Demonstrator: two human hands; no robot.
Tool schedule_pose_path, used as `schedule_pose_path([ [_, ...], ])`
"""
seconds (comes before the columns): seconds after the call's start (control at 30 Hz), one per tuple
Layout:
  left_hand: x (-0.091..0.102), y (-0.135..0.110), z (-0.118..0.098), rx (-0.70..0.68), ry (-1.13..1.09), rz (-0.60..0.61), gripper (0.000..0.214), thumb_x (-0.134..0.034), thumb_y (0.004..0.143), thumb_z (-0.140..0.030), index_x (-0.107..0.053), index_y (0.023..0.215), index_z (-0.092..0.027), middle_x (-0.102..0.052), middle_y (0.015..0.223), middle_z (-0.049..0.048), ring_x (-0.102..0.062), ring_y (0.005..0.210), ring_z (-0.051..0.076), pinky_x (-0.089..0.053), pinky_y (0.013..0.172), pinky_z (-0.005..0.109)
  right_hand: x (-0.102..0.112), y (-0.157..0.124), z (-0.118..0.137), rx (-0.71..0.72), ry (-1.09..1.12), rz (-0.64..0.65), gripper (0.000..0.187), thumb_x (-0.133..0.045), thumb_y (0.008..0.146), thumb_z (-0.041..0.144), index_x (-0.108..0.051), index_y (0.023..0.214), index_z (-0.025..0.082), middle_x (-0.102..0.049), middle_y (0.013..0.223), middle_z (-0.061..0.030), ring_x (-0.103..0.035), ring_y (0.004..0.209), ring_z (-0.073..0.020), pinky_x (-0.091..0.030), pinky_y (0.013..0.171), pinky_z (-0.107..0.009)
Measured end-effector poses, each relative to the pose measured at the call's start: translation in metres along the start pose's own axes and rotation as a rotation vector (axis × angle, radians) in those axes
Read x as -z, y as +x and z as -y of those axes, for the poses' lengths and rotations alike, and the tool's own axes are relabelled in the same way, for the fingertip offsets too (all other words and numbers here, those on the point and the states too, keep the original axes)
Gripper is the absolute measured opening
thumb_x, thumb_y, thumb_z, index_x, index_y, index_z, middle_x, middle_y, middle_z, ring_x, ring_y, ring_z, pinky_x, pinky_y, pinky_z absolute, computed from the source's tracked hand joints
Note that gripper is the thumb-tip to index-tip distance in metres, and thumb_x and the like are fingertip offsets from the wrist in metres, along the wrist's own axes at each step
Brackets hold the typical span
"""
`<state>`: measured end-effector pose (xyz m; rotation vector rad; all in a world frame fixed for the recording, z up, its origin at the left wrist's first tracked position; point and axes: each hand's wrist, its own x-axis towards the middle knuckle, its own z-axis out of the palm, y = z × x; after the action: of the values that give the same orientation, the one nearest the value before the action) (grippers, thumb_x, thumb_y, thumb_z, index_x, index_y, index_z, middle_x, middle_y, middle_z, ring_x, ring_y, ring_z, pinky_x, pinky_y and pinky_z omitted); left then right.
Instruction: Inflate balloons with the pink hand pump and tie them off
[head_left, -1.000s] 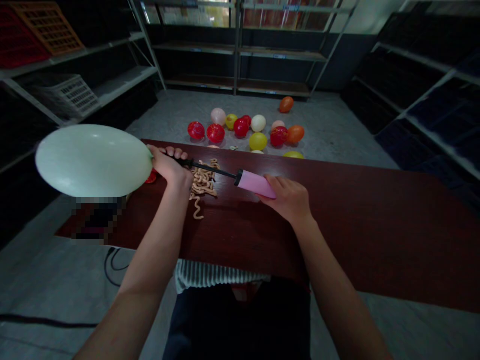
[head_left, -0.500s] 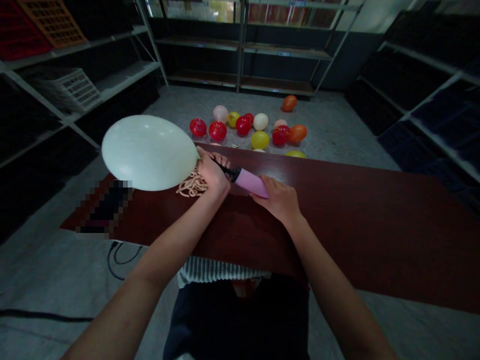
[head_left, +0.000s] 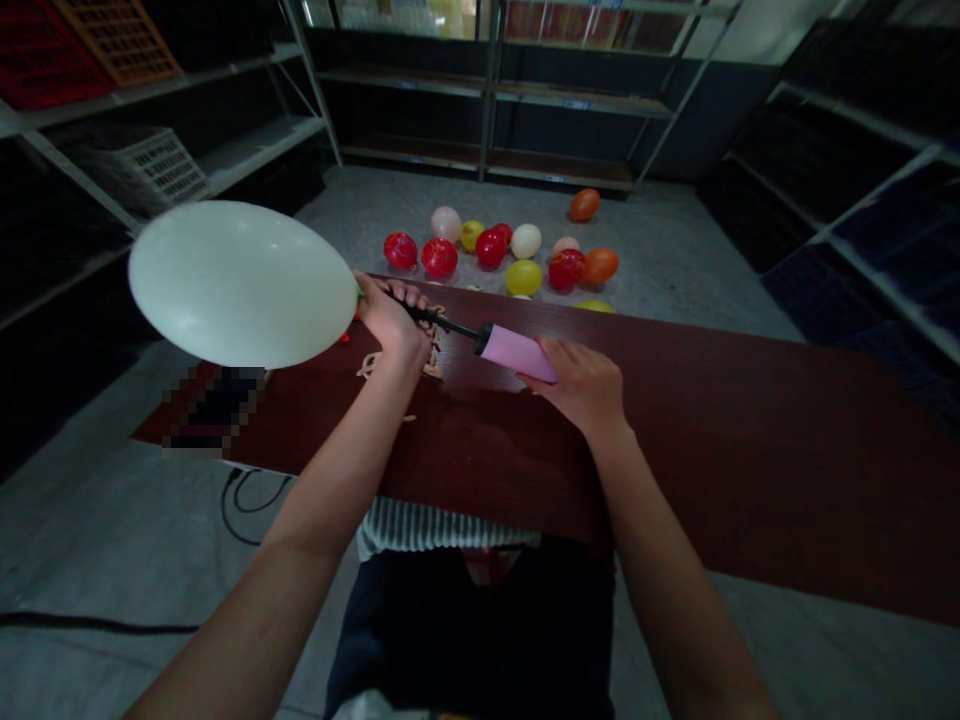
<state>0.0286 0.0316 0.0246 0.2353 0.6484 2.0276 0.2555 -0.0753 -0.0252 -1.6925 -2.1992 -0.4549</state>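
Note:
A large pale mint balloon (head_left: 244, 285) is swollen out to the left of my left hand (head_left: 394, 315). Those fingers are closed around its neck and the black nozzle end of a hand balloon pump. My right hand (head_left: 581, 385) is wrapped round the pump's pink barrel (head_left: 517, 355). A stretch of black rod (head_left: 459, 327) shows between barrel and left hand. Beneath and beside my left wrist lie tan, uninflated balloons (head_left: 370, 365), partly hidden by the arm. A bit of red (head_left: 345, 338) shows under the big balloon's edge.
The dark red-brown table (head_left: 712, 430) spans the view before me. A blurred-out dark object (head_left: 225, 405) lies at its left end. Several inflated balloons (head_left: 523, 278) rest on the floor beyond it. Metal shelves (head_left: 412, 150) stand behind and on both sides. Cables (head_left: 240, 505) hang at the left.
My left hand and the mint balloon have moved left and slightly up. The right hand has shifted right with the barrel, so more black rod shows. The tan balloons are more uncovered.

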Motion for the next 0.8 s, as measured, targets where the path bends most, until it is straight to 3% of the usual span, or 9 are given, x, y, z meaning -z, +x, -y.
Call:
schedule_pose_path([
  [0.23,0.001,0.024,-0.021,-0.044,-0.025,-0.103,0.043,-0.036,0.108,-0.049,-0.03,0.075,-0.022,-0.028,0.056,-0.0069,-0.031,0.04,0.007,-0.027,0.04,0.02,-0.001,-0.002,-0.025,-0.01,-0.073,-0.034,0.051,-0.05,0.098,0.055,-0.056,0.136,0.021,-0.07,0.115,-0.0127,-0.061,0.098,-0.0285,-0.038,0.078,-0.036],
  [0.37,-0.012,0.022,-0.026,-0.064,-0.052,-0.114,0.042,-0.035,0.11,-0.043,-0.029,0.074,-0.022,-0.028,0.055,-0.0067,-0.03,0.04,0.008,-0.025,0.041,0.02,0.005,0.005,-0.028,-0.029,-0.09,-0.039,0.051,-0.053,0.096,0.054,-0.056,0.134,0.02,-0.069,0.115,-0.0127,-0.06,0.099,-0.0288,-0.039,0.079,-0.037],
  [0.47,-0.034,0.026,-0.03,-0.086,-0.094,-0.07,0.041,-0.035,0.11,-0.042,-0.03,0.074,-0.023,-0.029,0.055,-0.0058,-0.033,0.041,0.009,-0.026,0.042,0.022,0.027,0.022,-0.029,-0.051,-0.099,-0.095,0.05,-0.054,0.095,0.053,-0.057,0.132,0.019,-0.069,0.112,-0.0136,-0.061,0.097,-0.0294,-0.04,0.079,-0.037],
  [0.63,-0.067,0.052,-0.043,-0.116,-0.144,0.012,0.049,-0.039,0.103,-0.062,-0.031,0.074,-0.023,-0.031,0.055,-0.005,-0.035,0.041,0.01,-0.029,0.041,0.023,0.084,0.066,-0.028,-0.018,-0.122,-0.182,0.048,-0.061,0.09,0.051,-0.06,0.127,0.02,-0.069,0.108,-0.0134,-0.061,0.093,-0.0297,-0.04,0.076,-0.038],
  [0.8,-0.078,0.06,-0.048,-0.151,-0.199,0.021,0.049,-0.037,0.105,-0.059,-0.029,0.073,-0.023,-0.031,0.055,-0.0057,-0.034,0.041,0.009,-0.029,0.043,0.022,0.112,0.096,-0.021,0.035,-0.151,-0.241,0.039,-0.063,0.09,0.043,-0.063,0.122,0.021,-0.069,0.104,-0.0124,-0.06,0.095,-0.0307,-0.039,0.077,-0.039],
])
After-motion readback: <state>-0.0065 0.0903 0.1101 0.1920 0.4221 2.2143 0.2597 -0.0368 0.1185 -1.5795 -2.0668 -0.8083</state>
